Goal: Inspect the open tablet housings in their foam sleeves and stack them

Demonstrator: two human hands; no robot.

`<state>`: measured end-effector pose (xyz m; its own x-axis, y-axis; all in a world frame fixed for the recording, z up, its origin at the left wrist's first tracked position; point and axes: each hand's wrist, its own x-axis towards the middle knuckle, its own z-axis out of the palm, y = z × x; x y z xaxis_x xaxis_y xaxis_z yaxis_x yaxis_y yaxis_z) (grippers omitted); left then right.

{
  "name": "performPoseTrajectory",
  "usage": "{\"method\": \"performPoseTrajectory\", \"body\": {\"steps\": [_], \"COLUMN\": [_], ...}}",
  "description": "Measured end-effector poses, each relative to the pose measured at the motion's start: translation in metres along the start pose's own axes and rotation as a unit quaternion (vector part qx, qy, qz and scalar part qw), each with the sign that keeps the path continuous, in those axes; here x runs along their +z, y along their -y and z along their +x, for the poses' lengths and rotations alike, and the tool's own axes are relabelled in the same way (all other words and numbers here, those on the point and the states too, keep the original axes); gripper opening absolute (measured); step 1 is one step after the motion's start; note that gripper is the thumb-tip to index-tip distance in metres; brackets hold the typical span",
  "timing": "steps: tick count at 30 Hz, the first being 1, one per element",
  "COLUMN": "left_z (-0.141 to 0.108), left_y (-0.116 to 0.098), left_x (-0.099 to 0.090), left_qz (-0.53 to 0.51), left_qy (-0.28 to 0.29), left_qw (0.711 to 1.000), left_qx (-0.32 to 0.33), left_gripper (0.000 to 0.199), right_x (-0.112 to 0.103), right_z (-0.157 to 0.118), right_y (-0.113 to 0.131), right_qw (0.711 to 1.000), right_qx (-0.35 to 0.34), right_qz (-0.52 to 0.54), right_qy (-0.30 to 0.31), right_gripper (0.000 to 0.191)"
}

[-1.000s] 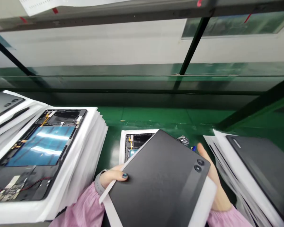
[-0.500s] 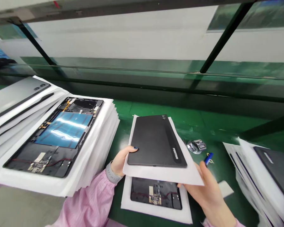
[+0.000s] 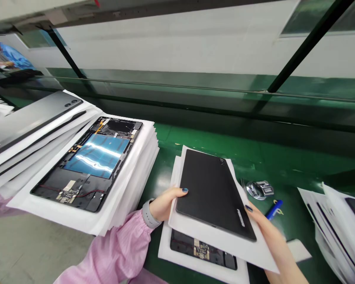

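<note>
My left hand is closed on the left edge of a black tablet back cover, thumb on top. Under the cover lies a white foam sheet, pinched along with it. At the cover's right edge my right hand is also closed, with its thumb on top; the other fingers are hidden below the sheet. Both are held tilted down to the right above an opened tablet. That tablet shows a small circuit board and rests on another white sheet; its upper part is covered.
At left stands a tall stack of white sheets with an opened tablet on top, beside a grey cover. Rightward lie a metal disc-like object, a blue pen-like item, a white card and more interleaved sheets.
The cover and its sheet have turned and tipped down to the right. My right thumb now lies on the cover's edge. The whole view has shifted left.
</note>
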<state>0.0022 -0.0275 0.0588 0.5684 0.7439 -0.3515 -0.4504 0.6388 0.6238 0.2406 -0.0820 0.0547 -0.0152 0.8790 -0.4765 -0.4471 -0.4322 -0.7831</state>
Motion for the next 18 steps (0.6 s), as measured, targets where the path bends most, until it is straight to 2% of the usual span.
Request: {"method": "performPoseTrajectory", "body": {"steps": [2,4,7,11,18], "left_z": [-0.003,-0.006,-0.009,-0.007,-0.009], "left_y": [0.004,0.009,0.013,0.013,0.006], "left_x": [0.0,-0.002,-0.01,-0.018,-0.012], "left_qz": [0.042,0.084,0.145,0.209,0.211], "left_qy": [0.044,0.088,0.145,0.226,0.229], "left_qw": [0.998,0.991,0.976,0.948,0.947], "left_qx": [0.029,0.048,0.068,0.088,0.083], "left_gripper": [0.054,0.067,0.073,0.081,0.074], "right_x": [0.005,0.009,0.014,0.015,0.018], "right_z": [0.003,0.004,0.002,0.001,0.001], "right_y": [0.001,-0.001,-0.009,-0.02,-0.023], "right_qw": [0.998,0.996,0.99,0.979,0.985], "right_qx": [0.045,0.07,0.088,0.117,0.074], "right_qz": [0.032,0.054,0.066,0.041,0.035], "right_qy": [-0.007,0.011,0.09,0.162,0.149], "right_gripper": [0.044,0.04,0.033,0.04,0.046]}}
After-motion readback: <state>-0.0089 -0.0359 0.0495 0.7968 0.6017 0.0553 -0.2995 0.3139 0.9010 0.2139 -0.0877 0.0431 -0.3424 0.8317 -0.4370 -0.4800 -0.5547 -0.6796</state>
